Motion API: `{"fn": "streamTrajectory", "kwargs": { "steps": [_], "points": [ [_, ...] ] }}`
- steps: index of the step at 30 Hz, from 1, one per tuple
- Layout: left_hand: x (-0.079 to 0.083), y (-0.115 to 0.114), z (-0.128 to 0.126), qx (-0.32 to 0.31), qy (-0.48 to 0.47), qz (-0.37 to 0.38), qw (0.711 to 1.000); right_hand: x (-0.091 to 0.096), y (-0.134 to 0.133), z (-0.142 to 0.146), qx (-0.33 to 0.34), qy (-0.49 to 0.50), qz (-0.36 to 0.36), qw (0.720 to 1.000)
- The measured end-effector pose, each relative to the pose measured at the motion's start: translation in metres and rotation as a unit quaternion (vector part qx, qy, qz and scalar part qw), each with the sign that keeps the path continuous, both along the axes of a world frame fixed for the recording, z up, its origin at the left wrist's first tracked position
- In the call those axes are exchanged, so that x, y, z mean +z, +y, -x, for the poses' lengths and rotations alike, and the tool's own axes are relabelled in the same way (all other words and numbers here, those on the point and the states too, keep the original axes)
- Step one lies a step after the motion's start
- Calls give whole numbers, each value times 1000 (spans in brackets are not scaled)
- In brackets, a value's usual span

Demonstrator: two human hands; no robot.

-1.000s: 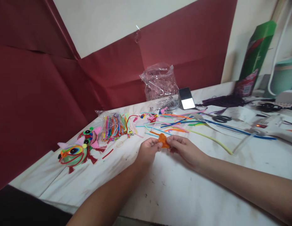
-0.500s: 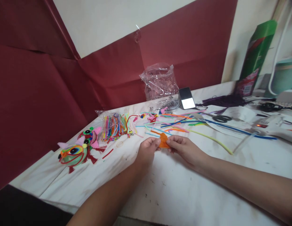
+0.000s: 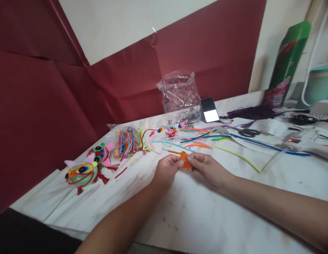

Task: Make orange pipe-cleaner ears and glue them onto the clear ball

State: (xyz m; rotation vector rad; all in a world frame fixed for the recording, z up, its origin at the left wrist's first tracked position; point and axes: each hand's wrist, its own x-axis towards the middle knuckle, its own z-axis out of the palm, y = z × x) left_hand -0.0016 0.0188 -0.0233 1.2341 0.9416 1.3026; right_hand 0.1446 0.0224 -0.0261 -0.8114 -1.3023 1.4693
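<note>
Both hands meet over the white table (image 3: 206, 218) around a small bent orange pipe cleaner shape (image 3: 184, 158). My left hand (image 3: 166, 171) pinches its left side with closed fingers. My right hand (image 3: 208, 168) pinches its right side, fingers curled. Just beyond the hands lie several loose coloured pipe cleaners (image 3: 195, 139), among them a long yellow-green one (image 3: 240, 157) and a long blue one (image 3: 266, 147).
Two colourful fish-like craft figures (image 3: 86, 167) sit at the left. A clear bag of coloured strips (image 3: 128, 141), a crinkled plastic bag (image 3: 181, 93), a phone (image 3: 210, 110), black scissors (image 3: 248, 133), a white glue gun (image 3: 306, 141) and a green box (image 3: 288, 63) stand farther back. Dark red paper covers the wall.
The hands have kept their pinch on the orange shape and turned it slightly; it now sits a little lower between the fingers. Nothing else has moved.
</note>
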Motion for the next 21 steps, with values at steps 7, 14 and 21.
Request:
{"fn": "streamTrajectory", "kwargs": {
  "steps": [7,14,21],
  "points": [
    [12,-8,-1,29,53,-22,998,2,-1,-1,-10,-8,-13,1000],
    [10,-4,0,30,84,-26,996,2,1,-2,-15,-23,-26,999],
    [8,-2,2,43,83,-31,995,2,0,-1,0,-8,-12,1000]
  ]
}}
